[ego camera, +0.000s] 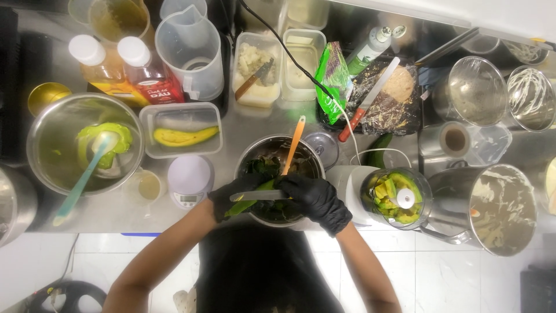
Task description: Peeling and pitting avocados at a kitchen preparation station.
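Two gloved hands over one steel bowl: left hand grasps one avocado; right hand grips one knife. Two bottles stand behind.

Seen from above, two black-gloved hands met over a steel bowl of dark peels. The left hand cupped an avocado piece; the right hand laid a knife across it. An orange spatula leaned just beyond the grip; a chopper jar stood right of it.
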